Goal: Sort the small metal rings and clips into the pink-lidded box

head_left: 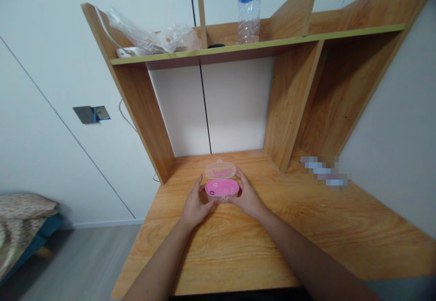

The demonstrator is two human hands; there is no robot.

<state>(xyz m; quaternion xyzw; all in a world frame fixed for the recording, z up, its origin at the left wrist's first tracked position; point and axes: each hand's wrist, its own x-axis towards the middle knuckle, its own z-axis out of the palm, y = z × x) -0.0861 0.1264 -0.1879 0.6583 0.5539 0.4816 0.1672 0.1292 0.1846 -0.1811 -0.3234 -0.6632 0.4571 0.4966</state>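
A small oval plastic box (222, 187) stands on the wooden desk, with a pink tray inside its top that has several small ring shapes on it. Behind it lies a clear oval lid (213, 169) with a pink handle. My left hand (195, 205) grips the box's left end, thumb at the front. On the right end is my right hand (248, 196), its thumb along the front wall and its index finger reaching up beside the lid. What the ring shapes are is too small to tell.
A shelf (238, 48) above the desk (231, 251) carries a plastic bottle (249, 14) and a crumpled clear bag (170, 37). A blurred-out object (323, 171) lies at the right. Upright panels (289, 110) flank the work spot. Bedding (23, 219) shows at far left.
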